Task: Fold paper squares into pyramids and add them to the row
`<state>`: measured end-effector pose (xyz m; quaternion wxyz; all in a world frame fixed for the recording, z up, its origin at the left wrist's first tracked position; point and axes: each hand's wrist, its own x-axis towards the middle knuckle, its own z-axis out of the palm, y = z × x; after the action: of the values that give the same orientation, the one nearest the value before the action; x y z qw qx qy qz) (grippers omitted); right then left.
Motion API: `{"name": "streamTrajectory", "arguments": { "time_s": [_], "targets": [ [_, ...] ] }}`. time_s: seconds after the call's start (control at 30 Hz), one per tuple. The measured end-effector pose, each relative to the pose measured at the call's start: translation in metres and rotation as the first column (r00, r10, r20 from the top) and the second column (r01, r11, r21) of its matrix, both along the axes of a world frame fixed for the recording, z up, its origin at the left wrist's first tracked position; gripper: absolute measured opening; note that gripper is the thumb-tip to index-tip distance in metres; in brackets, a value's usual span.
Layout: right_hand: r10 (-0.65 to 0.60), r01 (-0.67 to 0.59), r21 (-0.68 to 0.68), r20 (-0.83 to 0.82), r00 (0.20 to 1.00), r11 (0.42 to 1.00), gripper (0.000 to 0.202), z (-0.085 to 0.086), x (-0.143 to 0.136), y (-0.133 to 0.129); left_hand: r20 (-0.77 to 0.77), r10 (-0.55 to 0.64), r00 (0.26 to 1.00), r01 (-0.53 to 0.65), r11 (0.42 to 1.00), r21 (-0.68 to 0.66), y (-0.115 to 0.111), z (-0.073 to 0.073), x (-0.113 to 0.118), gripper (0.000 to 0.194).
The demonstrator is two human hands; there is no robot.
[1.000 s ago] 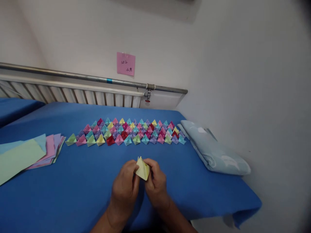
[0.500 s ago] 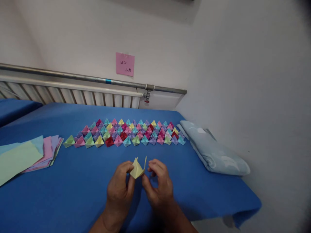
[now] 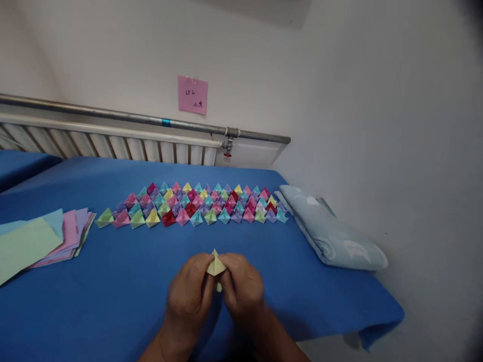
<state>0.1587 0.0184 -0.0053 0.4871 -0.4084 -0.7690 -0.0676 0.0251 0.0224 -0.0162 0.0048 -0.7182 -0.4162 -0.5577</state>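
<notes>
Between my two hands is a small folded piece of pale yellow paper (image 3: 215, 266), its pointed tip facing up. My left hand (image 3: 188, 289) pinches its left side between thumb and fingers. On the opposite side my right hand (image 3: 243, 285) grips the paper the same way. Part of the folded paper is hidden behind my fingers. Farther back on the blue sheet (image 3: 124, 281) stand several rows of small folded paper boats (image 3: 196, 218) in pink, green, blue, purple, yellow and red.
Coloured paper sheets (image 3: 30, 246) lie stacked at the left. A folded pale blue blanket (image 3: 332, 231) rests along the right edge by the wall. Behind the bed run a radiator (image 3: 132, 149) and a metal pipe (image 3: 124, 115), below a pink note (image 3: 192, 94).
My right hand has moved left and closed on the yellow paper. The flap that stuck up at its right no longer shows, and the paper looks more compact. The view has shifted slightly.
</notes>
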Motion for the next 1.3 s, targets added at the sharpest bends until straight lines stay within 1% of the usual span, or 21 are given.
{"name": "streamTrajectory", "arguments": {
  "time_s": [0.07, 0.1, 0.17, 0.2, 0.23, 0.3, 0.4, 0.47, 0.6, 0.7, 0.83, 0.93, 1.0, 1.07, 1.1, 1.13, 1.17, 1.23, 1.27, 1.3],
  "targets": [
    [0.014, -0.014, -0.061, -0.002, 1.000, 0.998, 0.023, 0.002, -0.001, 0.000, 0.036, 0.002, 0.999, 0.000, 0.999, -0.049, -0.001, -0.001, 0.000, 0.016],
    [0.018, -0.018, -0.079, -0.006, 1.000, 0.997, 0.024, 0.002, -0.001, 0.000, 0.056, 0.012, 0.998, -0.006, 0.995, -0.102, -0.001, -0.001, 0.001, 0.017],
    [0.019, -0.020, -0.086, -0.014, 1.000, 0.996, 0.024, 0.002, -0.001, 0.000, 0.090, 0.033, 0.995, -0.013, 0.977, -0.214, -0.003, -0.003, 0.002, 0.018],
    [0.019, -0.020, -0.087, -0.014, 1.000, 0.996, 0.023, 0.002, -0.001, 0.000, 0.098, 0.040, 0.994, -0.015, 0.969, -0.245, -0.004, -0.004, 0.002, 0.017],
    [0.017, -0.018, -0.089, -0.012, 1.000, 0.996, 0.023, 0.001, -0.001, 0.001, 0.099, 0.042, 0.994, -0.015, 0.967, -0.254, -0.004, -0.005, 0.002, 0.017],
    [0.000, 0.000, -0.085, 0.000, 1.000, 0.996, 0.023, -0.002, -0.001, 0.002, 0.092, 0.050, 0.994, -0.029, 0.976, -0.217, -0.004, -0.007, 0.002, 0.016],
    [-0.025, 0.025, -0.030, 0.021, 0.999, 0.999, 0.031, -0.005, 0.000, 0.004, 0.085, 0.059, 0.995, -0.044, 0.985, -0.168, -0.003, -0.008, 0.000, 0.016],
    [-0.028, 0.028, 0.009, 0.026, 0.999, 1.000, 0.036, -0.005, -0.001, 0.004, 0.091, 0.065, 0.994, -0.051, 0.987, -0.151, -0.002, -0.008, 0.001, 0.015],
    [-0.047, 0.047, 0.032, 0.008, 0.999, 0.998, 0.038, -0.003, -0.002, 0.003, 0.131, 0.077, 0.988, -0.059, 0.989, -0.132, -0.003, -0.005, 0.003, 0.013],
    [-0.058, 0.058, 0.056, 0.003, 0.998, 0.997, 0.037, 0.000, -0.004, 0.002, 0.181, 0.070, 0.981, -0.035, 0.981, -0.192, -0.004, -0.002, 0.004, 0.011],
    [-0.003, -0.001, 0.095, 0.038, 0.999, 0.996, 0.037, 0.002, -0.005, 0.001, 0.248, 0.062, 0.967, 0.014, 0.955, -0.296, -0.004, 0.001, 0.001, 0.017],
    [-0.013, 0.008, 0.080, 0.068, 0.998, 0.997, 0.035, 0.003, -0.008, -0.001, 0.311, 0.041, 0.949, 0.072, 0.936, -0.344, -0.004, 0.003, -0.003, 0.017],
    [-0.025, 0.020, 0.058, 0.080, 0.996, 0.998, 0.032, 0.005, -0.010, -0.004, 0.378, 0.039, 0.925, 0.122, 0.912, -0.392, -0.002, 0.005, -0.006, 0.018],
    [-0.017, 0.015, 0.031, 0.085, 0.996, 0.999, 0.029, 0.008, -0.012, -0.006, 0.480, 0.042, 0.877, 0.211, 0.862, -0.461, 0.001, 0.008, -0.009, 0.020],
    [-0.002, 0.000, 0.019, 0.086, 0.996, 1.000, 0.027, 0.009, -0.012, -0.008, 0.548, 0.042, 0.836, 0.286, 0.818, -0.500, 0.003, 0.009, -0.011, 0.020],
    [0.023, -0.024, 0.009, 0.084, 0.996, 1.000, 0.026, 0.010, -0.012, -0.009, 0.627, 0.054, 0.777, 0.374, 0.761, -0.529, 0.005, 0.011, -0.012, 0.020],
    [0.053, -0.053, -0.001, 0.077, 0.996, 0.999, 0.026, 0.012, -0.011, -0.011, 0.709, 0.084, 0.701, 0.465, 0.699, -0.543, 0.008, 0.012, -0.014, 0.020],
    [0.091, -0.090, -0.028, 0.027, 0.996, 0.996, 0.028, 0.014, -0.007, -0.013, 0.838, 0.189, 0.512, 0.625, 0.587, -0.514, 0.012, 0.014, -0.016, 0.022],
    [0.090, -0.091, -0.049, -0.018, 0.996, 0.995, 0.025, 0.015, -0.006, -0.012, 0.873, 0.249, 0.419, 0.681, 0.550, -0.484, 0.014, 0.015, -0.016, 0.024],
    [0.082, -0.087, -0.072, -0.069, 0.994, 0.994, 0.022, 0.016, -0.004, -0.012, 0.890, 0.302, 0.341, 0.718, 0.527, -0.454, 0.016, 0.016, -0.016, 0.026]
  ]
}}
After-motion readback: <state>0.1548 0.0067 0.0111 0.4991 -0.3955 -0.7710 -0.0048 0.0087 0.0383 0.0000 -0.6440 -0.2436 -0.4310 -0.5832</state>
